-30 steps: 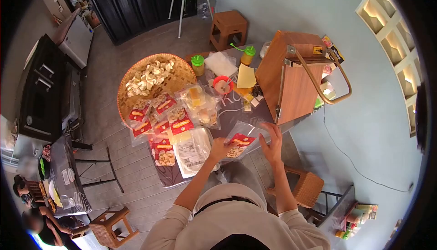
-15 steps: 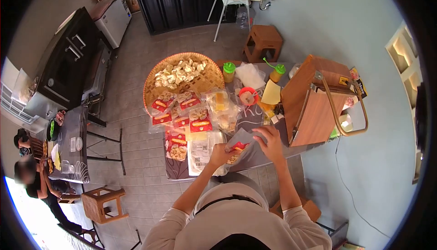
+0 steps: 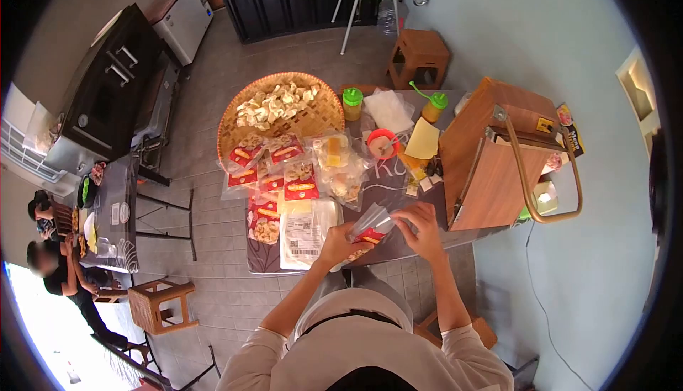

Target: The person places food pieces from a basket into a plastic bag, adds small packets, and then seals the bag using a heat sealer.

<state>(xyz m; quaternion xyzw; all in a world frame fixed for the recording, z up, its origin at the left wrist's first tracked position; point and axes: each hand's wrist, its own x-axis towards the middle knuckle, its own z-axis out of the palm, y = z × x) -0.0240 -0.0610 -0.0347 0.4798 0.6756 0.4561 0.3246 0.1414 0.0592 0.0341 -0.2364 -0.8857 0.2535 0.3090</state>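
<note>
My left hand [image 3: 337,246] grips a clear plastic bag [image 3: 372,229] with a red label and pale pieces inside, near the table's front edge. At the bag's upper right edge, my right hand [image 3: 420,229] has its fingers pinched together; whether they hold the film is too small to tell. Left of the hands lies a white package [image 3: 302,238] with a printed label. Several filled bags with red labels [image 3: 301,190] rest beyond it, some overlapping a round woven tray [image 3: 329,110] that bears pale chips [image 3: 274,106].
Behind are green-capped bottles [image 3: 352,103], a red cup [image 3: 383,145] and yellow paper [image 3: 423,139]. A wooden case [image 3: 491,177] with a curved handle stands at the right. Two people [image 3: 64,277] sit at another table [image 3: 117,213] on the far left.
The view has shifted slightly. My right hand has closed from spread fingers to a pinch at the bag's edge, and the bag's top has narrowed.
</note>
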